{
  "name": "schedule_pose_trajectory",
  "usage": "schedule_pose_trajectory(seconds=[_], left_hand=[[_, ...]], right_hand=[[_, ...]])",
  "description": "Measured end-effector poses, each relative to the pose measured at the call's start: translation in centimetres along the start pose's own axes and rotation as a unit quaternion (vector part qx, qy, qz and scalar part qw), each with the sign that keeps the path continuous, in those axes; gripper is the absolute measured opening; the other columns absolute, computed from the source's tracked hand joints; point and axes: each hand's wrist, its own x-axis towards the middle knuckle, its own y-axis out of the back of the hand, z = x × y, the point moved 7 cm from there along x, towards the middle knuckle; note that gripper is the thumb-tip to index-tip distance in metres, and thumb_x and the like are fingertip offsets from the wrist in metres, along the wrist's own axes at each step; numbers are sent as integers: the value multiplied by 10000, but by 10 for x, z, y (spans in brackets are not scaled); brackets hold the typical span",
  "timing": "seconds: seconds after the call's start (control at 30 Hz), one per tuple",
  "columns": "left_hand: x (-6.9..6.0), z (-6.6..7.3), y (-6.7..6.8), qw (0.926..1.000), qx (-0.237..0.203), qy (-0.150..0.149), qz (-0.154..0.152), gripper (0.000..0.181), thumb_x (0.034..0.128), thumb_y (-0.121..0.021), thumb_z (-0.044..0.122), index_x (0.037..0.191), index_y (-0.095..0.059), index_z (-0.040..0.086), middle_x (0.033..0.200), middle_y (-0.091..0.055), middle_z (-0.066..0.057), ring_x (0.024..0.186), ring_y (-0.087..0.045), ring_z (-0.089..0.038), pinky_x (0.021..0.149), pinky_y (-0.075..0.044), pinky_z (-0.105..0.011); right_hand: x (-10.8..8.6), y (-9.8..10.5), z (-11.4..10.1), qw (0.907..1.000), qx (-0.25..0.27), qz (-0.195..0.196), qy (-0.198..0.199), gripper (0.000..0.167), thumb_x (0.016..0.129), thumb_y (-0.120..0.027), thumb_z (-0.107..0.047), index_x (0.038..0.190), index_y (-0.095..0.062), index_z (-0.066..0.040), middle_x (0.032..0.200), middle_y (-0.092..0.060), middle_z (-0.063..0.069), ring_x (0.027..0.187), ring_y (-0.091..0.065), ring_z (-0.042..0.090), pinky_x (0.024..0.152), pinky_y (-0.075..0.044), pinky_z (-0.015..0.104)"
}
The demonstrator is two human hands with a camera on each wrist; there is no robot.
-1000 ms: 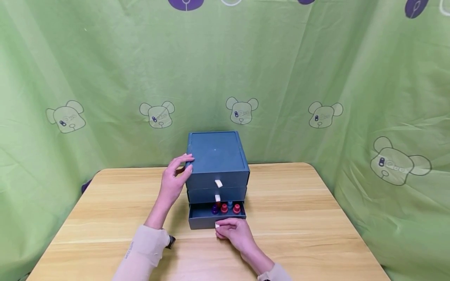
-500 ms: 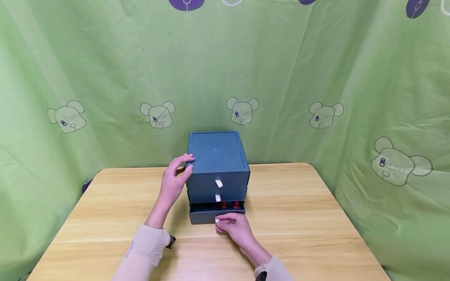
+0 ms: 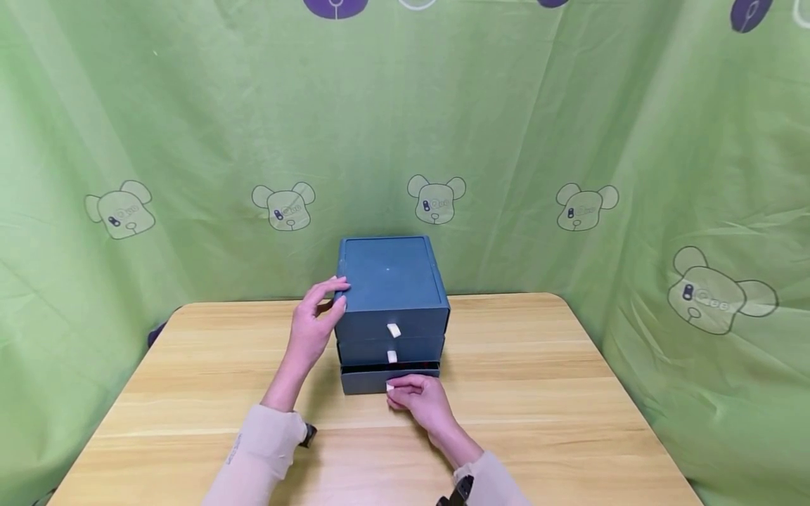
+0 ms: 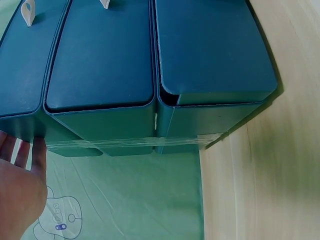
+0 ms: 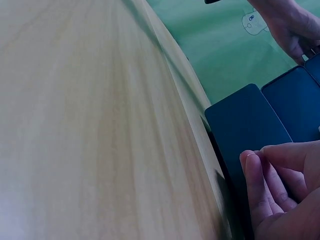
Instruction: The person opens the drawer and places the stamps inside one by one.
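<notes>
A dark blue three-drawer box [image 3: 389,274] stands towards the back of the table. Its bottom drawer [image 3: 363,384] sticks out a little, with a narrow dark gap above its front. My right hand [image 3: 425,404] pinches the small white pull tab [image 3: 389,386] of that drawer between thumb and fingers. My left hand [image 3: 311,325] rests against the box's upper left edge, fingertips on the top, fingers fairly straight. In the left wrist view the left fingers [image 4: 37,157] touch the box's side. White tabs [image 3: 394,330] mark the upper two drawers, both pushed in. What lies inside the bottom drawer is almost wholly hidden.
The wooden table [image 3: 538,393] extends on both sides of the box and in front of it. A green curtain [image 3: 506,126] printed with bear heads hangs behind and at both sides. Clear tape [image 4: 125,143] runs along the box's side.
The bottom drawer has slid inward, away from me, with my right hand on its tab. The red, blue and purple pieces inside have gone from sight. My left hand has stayed put.
</notes>
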Motion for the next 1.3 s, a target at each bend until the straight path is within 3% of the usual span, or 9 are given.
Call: schedule_pose_trajectory(seconds=[0.27,0.5,0.73,0.97,1.13,1.3], left_hand=[[-1,-1,1,10000,12,27,4,241,1007,-676,204,1235,-732,150,1435,-632,0,1418,-503,-140,1022,-507,-278],[-3,-2,0,9997,56,233,-9,276,1000,-670,152,1269,-709,101,1472,-603,-45,1445,-479,-180,1048,-499,-367],[-3,-2,1,9999,44,127,-15,258,1010,-672,219,1253,-726,155,1454,-616,1,1423,-496,-145,1037,-506,-310],[-1,-2,1,10000,5,74,-32,255,1010,-671,225,1251,-727,161,1446,-619,5,1420,-500,-142,1055,-508,-399],[0,-3,0,9999,6,147,-20,252,1009,-671,204,1250,-725,153,1449,-617,2,1422,-497,-138,1057,-502,-391],[0,-4,-1,9997,5,231,1,268,1007,-663,146,1267,-711,102,1465,-607,-40,1440,-483,-168,1078,-492,-462]], right_hand=[[7,-1,0,9999,11,4,114,267,917,-714,53,1168,-698,143,1056,-741,316,839,-770,173,807,-632,317],[12,-1,4,9999,76,113,62,271,905,-720,67,1166,-706,135,1011,-749,299,823,-768,173,801,-633,320],[15,0,3,9998,124,148,110,259,901,-724,69,1150,-709,141,969,-759,271,813,-767,171,788,-634,314],[17,0,2,9997,155,174,88,259,899,-720,81,1150,-707,141,951,-765,236,804,-765,165,783,-633,303],[18,0,1,9996,174,160,121,252,894,-717,92,1139,-706,149,938,-767,227,803,-769,175,785,-634,313],[20,1,1,9997,136,173,120,244,886,-720,97,1126,-718,139,950,-765,251,803,-771,181,786,-634,312]])
